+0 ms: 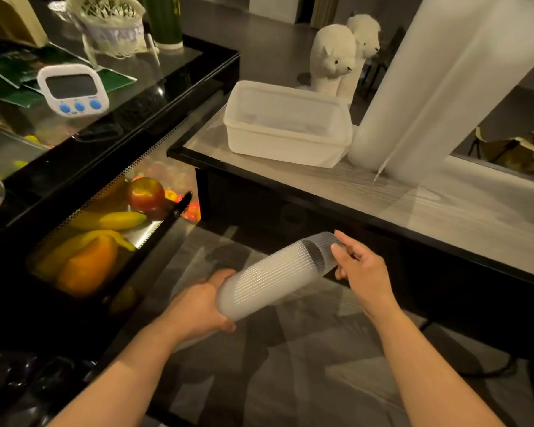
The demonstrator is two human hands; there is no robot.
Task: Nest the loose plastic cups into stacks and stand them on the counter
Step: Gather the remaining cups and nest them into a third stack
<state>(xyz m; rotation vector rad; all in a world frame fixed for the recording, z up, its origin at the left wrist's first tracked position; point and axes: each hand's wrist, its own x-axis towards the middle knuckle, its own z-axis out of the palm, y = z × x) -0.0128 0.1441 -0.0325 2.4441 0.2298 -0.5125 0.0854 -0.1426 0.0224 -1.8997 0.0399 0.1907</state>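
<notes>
I see left grip (198,306) wrapped round stack (269,280) base | right grip (359,269) pinches top cup (324,248) | stack tilted below bench (383,192)

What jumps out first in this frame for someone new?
The ribbed translucent plastic cup stack, held tilted at lower centre: the left hand grips its base and the right hand pinches the top cup's rim. Next, two tall white cup stacks leaning on the counter at right, beside an empty white plastic tub. At left, bananas and an apple.
</notes>
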